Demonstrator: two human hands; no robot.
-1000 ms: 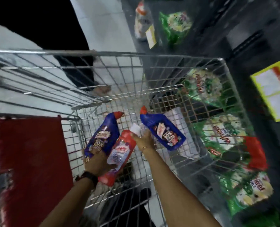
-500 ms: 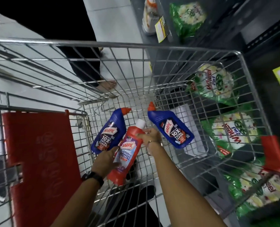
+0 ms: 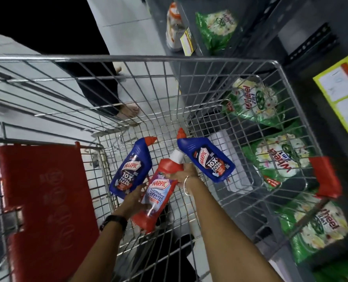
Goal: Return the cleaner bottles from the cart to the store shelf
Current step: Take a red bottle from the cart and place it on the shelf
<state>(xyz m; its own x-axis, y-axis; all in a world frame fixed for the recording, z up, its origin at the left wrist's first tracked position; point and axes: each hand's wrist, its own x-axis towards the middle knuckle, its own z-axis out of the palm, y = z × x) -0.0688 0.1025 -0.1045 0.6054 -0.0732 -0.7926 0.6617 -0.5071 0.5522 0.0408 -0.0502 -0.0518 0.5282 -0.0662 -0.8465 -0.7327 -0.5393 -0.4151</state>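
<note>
Three Harpic cleaner bottles are inside the wire cart (image 3: 189, 62). A red bottle (image 3: 158, 192) with a white cap is in the middle. My right hand (image 3: 184, 173) is closed around its neck and my left hand (image 3: 133, 199) grips its lower body from the left. One blue bottle (image 3: 133, 169) with a red cap leans at the left, its base against my left fingers. A second blue bottle (image 3: 207, 159) lies tilted at the right, touching the far side of my right hand. The grey store shelf (image 3: 266, 27) stands just right of the cart.
Green detergent bags (image 3: 252, 100) fill the lower shelves beyond the cart's right wall. The cart's red child-seat flap (image 3: 47, 200) is at the left. Another person's bare foot (image 3: 128, 111) stands on the tiled floor ahead. A yellow shelf label (image 3: 339, 92) hangs at the right.
My left hand has slid off the left blue bottle onto the red bottle's side. My right hand has settled on the red bottle's neck. The view has tilted slightly.
</note>
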